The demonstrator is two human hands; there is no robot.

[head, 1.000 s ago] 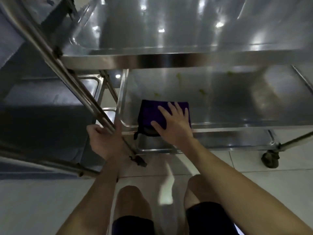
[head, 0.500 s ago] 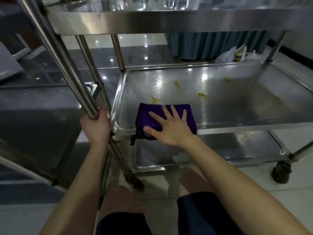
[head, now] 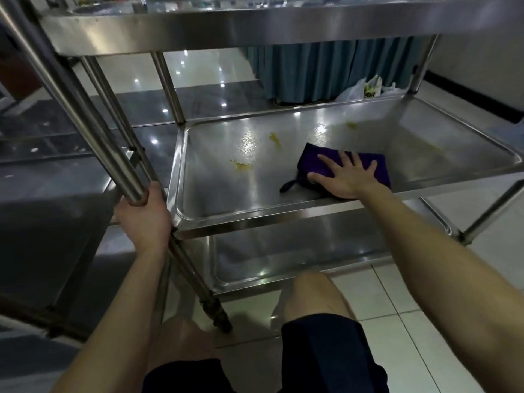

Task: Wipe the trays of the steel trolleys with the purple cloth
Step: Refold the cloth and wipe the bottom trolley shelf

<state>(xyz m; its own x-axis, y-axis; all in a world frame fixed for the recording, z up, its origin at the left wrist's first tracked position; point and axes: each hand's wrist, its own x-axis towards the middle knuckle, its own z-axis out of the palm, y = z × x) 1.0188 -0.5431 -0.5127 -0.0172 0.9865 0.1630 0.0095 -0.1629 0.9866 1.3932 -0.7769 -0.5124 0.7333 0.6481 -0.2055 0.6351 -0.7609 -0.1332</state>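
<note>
Since half a second ago the purple cloth [head: 344,168] has slid from the tray's near-left corner toward the right along the near edge, carried under the right hand [head: 344,178], while the left hand [head: 141,219] has stayed on the same upright.

The cloth is a deep violet, folded into a thick rectangular pad, its surface dull against the shining steel. A dark loop or tag trails from its near-left corner onto the tray floor; the picture is too dim there to say which. It lies flat on the middle tray [head: 255,214] of the steel trolley, right of centre and close to the near rim.

The right hand presses down on the cloth with the palm flat and the fingers [head: 329,161] spread wide, the thumb laid along the cloth's near-left edge and the heel of the palm reaching the tray's near rim.

To the left of the cloth, apart from it, yellowish smears [head: 241,165] mark the tray floor, with more further back toward the far wall.

The left hand is closed around the trolley's near-left steel post [head: 85,123], just beside the tray's left corner.

Above is the rim of the top tray [head: 255,26], below it the bottom tray [head: 283,259], and beneath all the pale tiled floor [head: 411,321].
</note>
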